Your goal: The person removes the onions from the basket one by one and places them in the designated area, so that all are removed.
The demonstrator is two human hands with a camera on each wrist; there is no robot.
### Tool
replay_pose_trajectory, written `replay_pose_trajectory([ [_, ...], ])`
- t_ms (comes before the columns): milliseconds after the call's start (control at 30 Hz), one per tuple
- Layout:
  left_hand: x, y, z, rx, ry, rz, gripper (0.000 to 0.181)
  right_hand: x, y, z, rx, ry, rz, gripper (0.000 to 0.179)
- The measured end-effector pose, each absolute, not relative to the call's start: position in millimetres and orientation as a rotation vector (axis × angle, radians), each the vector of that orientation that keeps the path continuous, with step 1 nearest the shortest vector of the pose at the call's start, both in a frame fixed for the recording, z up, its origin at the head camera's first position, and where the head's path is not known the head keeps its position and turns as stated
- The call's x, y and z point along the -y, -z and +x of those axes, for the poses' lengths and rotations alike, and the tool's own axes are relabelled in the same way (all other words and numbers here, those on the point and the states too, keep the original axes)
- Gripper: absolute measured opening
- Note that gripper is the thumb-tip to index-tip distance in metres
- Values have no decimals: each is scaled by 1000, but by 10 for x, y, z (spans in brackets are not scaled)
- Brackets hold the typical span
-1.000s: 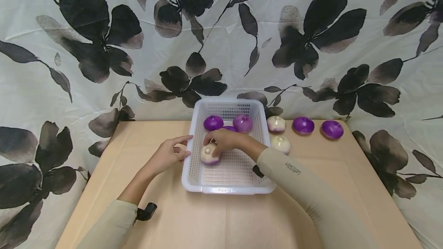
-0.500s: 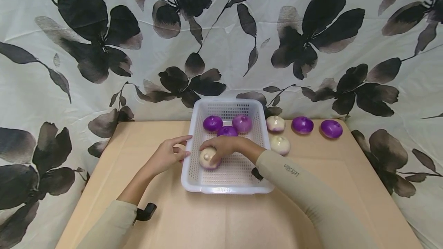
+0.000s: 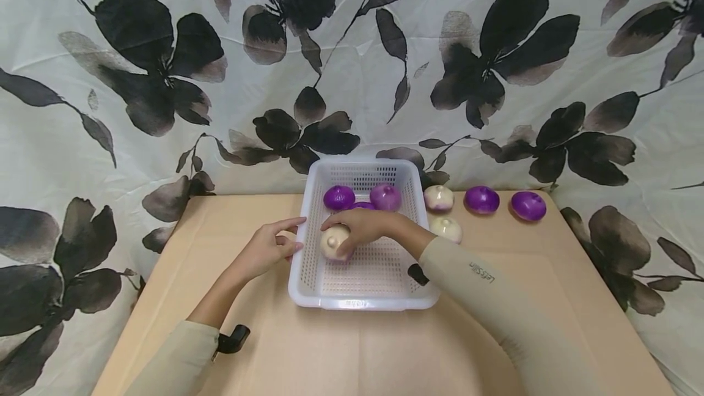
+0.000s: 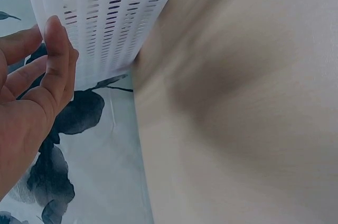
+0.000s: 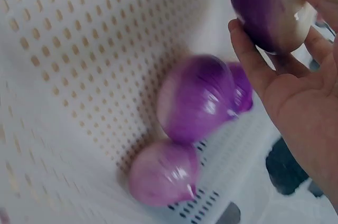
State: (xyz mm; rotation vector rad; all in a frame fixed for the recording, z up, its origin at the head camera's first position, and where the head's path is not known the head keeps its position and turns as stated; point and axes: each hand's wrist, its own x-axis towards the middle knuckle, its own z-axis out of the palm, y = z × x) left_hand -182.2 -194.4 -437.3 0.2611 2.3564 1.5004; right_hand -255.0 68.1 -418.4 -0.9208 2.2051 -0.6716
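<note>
Currently partway, judging from the layout. Count: 8 bulbs seen, 4 within the basket (image 3: pixel 363 303) and 4 outside it.

Done: 3 purple bulbs lie loose toward the basket's far end, a left bulb (image 3: pixel 339 198), a right bulb (image 3: pixel 386 197) and a middle bulb (image 3: pixel 364 205), the last mostly hidden in the head view. Unfinished: a two-tone bulb (image 3: pixel 333 242) sits inside the walls, near the left side, but is not released. Floor contact: cannot tell.

Left, outside on the table (image 3: pixel 352 347): 2 pale bulbs just beside the basket's right wall, a rear pale bulb (image 3: pixel 439 198) and a front pale bulb (image 3: pixel 447 229); farther right, 2 purple bulbs, a near purple bulb (image 3: pixel 481 200) and an end purple bulb (image 3: pixel 528 206), apart from each other.

Hands: right hand (image 3: pixel 363 225) has thumb and fingers curled about the two-tone bulb. Left hand (image 3: pixel 268 250) has index and thumb apart, tips touching the basket's left side; it steadies the basket, presumably.

Appearance of held bulb: round, glossy, cream on top with a small raised knob, purple below. Right wrist view shows the purple blending into cream, with bright highlights. No damage noted on visible faces.
</note>
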Motion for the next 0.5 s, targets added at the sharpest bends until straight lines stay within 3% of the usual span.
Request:
replay_pose_trajectory([
  [500, 1940, 4367, -1808, -2369, -1497, 269, 60, -1357, 3859, -2474, -2339, 946, -839, 63],
])
